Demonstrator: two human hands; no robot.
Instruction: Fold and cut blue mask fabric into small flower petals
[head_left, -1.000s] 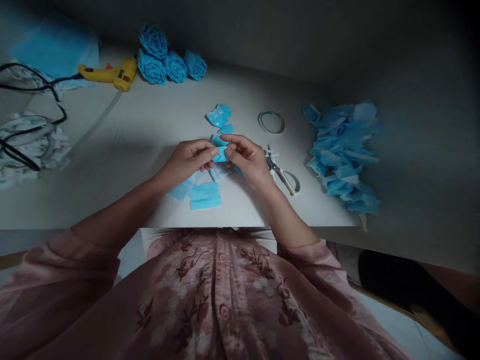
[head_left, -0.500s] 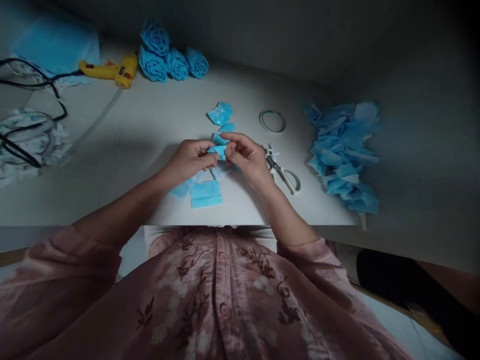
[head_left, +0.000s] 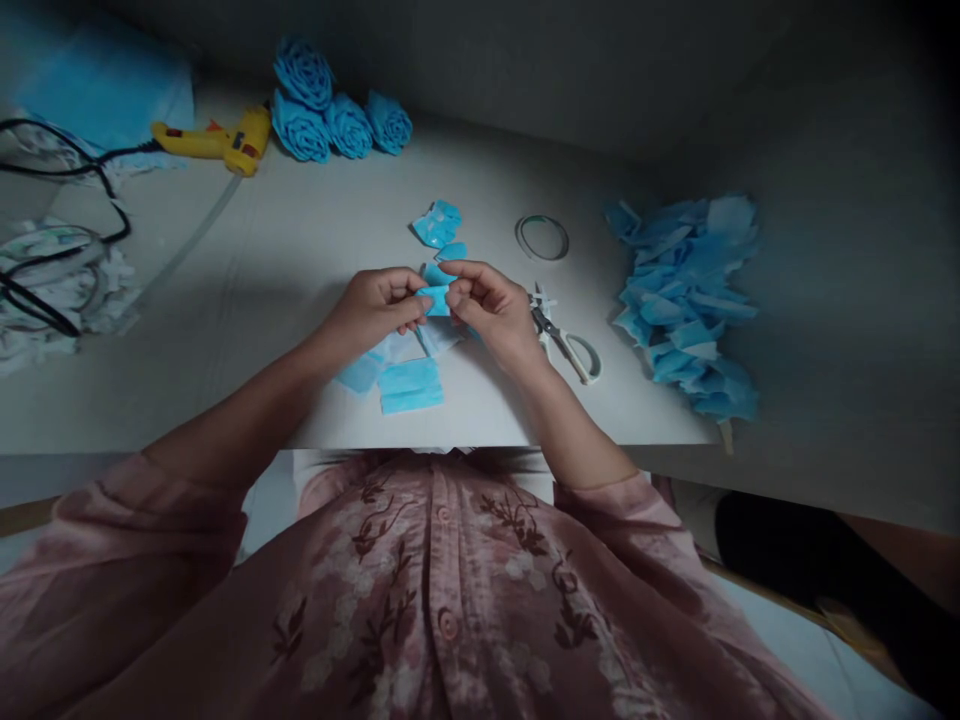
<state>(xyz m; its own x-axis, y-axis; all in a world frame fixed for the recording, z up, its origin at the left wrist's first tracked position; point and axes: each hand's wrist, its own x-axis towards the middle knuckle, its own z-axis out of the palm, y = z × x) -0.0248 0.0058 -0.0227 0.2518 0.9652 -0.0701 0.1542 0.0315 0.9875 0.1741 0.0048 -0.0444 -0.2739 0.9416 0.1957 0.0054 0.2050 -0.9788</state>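
Observation:
A small piece of blue fabric [head_left: 436, 300] is pinched between my two hands above the table. My left hand [head_left: 384, 302] grips its left edge with thumb and fingers. On the right side, the thumb and fingertips of my right hand [head_left: 491, 308] close on the same piece. Just beyond my fingers lie a crumpled blue bundle [head_left: 438, 223] and small blue pieces [head_left: 451, 252]. Closer to me, a flat blue rectangle [head_left: 411, 386] rests near the table edge, beside paler pieces [head_left: 358, 374]. Scissors [head_left: 564, 340] lie right of my right hand.
Several blue fabric roses [head_left: 349, 125] stand at the back beside a yellow glue gun [head_left: 244, 142] with a black cord. A coiled strip [head_left: 541, 238] lies behind the scissors. Blue scraps [head_left: 686, 300] are heaped at the right, white scraps [head_left: 64, 285] at the left.
My left thumb has shifted up onto the face of the blue piece, which now looks flatter. Both hands stay in nearly the same place; the view has moved slightly.

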